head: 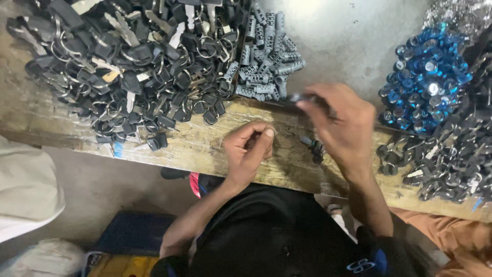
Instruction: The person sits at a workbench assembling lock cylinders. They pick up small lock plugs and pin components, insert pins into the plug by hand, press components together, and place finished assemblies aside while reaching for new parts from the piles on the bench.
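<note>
Left hand (248, 151): fingers curled nearly closed, contents unclear | Right hand (341, 120): fingertips pinching small dark part (302, 97), blurred, at 12 o'clock of wooden bench (195, 146) | Risk: loose pinch could drop it among grey cylinders (266, 56) at 11.

**Obscured and unclear**

Right hand (341, 125) motion-blurred; small dark part at its fingertips unidentifiable. Left hand (249, 149) curled, contents hidden. Key heap (128, 66) cut off at the bench's (205, 149) far-left corner; silver pile (456, 13) at the far-right corner cropped, blurred
</note>
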`<state>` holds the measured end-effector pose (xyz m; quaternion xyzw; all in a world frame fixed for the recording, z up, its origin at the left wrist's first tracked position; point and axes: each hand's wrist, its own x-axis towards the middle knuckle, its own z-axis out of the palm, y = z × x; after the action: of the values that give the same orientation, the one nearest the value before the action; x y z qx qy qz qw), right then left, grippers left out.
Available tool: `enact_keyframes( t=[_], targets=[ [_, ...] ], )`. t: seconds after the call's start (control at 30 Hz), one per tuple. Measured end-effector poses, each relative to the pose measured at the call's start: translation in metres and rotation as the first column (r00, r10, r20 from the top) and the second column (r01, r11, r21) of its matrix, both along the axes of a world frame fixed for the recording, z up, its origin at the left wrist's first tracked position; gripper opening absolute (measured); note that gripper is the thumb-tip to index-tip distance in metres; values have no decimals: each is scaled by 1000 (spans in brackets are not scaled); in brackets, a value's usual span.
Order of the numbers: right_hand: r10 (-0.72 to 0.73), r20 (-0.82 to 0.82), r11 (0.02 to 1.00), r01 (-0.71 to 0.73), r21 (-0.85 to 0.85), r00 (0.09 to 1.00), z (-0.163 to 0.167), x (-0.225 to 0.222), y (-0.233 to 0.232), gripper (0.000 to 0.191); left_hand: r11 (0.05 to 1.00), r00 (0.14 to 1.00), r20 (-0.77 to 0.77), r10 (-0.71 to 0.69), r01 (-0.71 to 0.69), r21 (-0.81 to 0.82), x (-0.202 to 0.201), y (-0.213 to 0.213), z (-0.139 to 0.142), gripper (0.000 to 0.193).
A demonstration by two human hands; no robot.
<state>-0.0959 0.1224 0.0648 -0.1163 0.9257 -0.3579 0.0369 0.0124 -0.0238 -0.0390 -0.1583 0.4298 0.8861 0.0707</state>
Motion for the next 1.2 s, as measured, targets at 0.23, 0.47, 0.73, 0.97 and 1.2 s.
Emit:
enact_keyframes(
  t=[0.23, 0.47, 0.73, 0.97, 1.2],
  targets=[
    [-50, -186, 983, 82, 166, 981, 2, 22, 38, 25, 953, 962, -67, -266, 273, 134, -30, -5, 18, 17],
    [-151, 100, 880, 180, -440, 983, -4, 111, 45, 22, 795, 907, 5, -421, 367, 483, -28, -3, 58, 15],
    [-198, 36, 826, 186, -532, 980, -2, 123, 51, 25, 849, 854, 106, -509, 479, 224, -28, 5, 81, 12],
    [-224, -63, 876, 173, -451, 972, -2, 131, 53, 30, 814, 871, -8, -492, 457, -359, -21, 11, 93, 11],
    [-204, -94, 898, 148, -414, 974, -2, 135, 54, 32, 699, 870, -96, -483, 317, -641, -21, 14, 97, 9]
  ],
)
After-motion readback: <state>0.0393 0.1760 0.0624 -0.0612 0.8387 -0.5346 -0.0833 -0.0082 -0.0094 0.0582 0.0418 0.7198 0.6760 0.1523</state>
